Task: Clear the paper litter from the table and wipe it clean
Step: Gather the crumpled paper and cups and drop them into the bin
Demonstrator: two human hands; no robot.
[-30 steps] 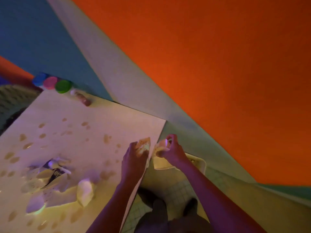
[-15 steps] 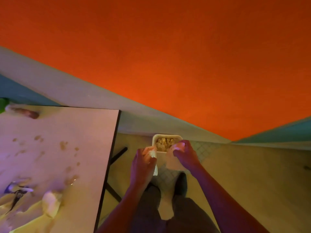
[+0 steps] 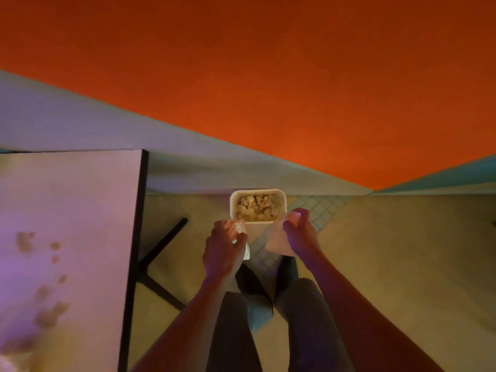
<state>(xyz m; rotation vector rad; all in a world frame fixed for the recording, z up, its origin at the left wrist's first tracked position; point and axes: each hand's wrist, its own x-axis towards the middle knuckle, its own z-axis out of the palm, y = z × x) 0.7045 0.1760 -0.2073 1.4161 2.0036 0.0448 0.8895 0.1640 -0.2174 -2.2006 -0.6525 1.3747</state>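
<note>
An orange wall (image 3: pixel 268 63) is seen behind a stained table (image 3: pixel 80 210). Crumpled paper (image 3: pixel 237 227) is gripped in the left hand (image 3: pixel 224 251), a paper piece (image 3: pixel 277 241) in the right hand (image 3: pixel 300 234), above a bin (image 3: pixel 233 204).

Both paper-holding hands, left hand (image 3: pixel 224 252) and right hand (image 3: pixel 300 237), have moved off the stained pale table (image 3: pixel 69 210) to above the white rectangular floor bin (image 3: pixel 233 201).

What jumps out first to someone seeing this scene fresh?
The vast orange wall fills the top half. Below it, the left hand and the right hand each clutch crumpled paper over a small white bin of scraps on the floor. At left, the table shows brownish spots.
</note>
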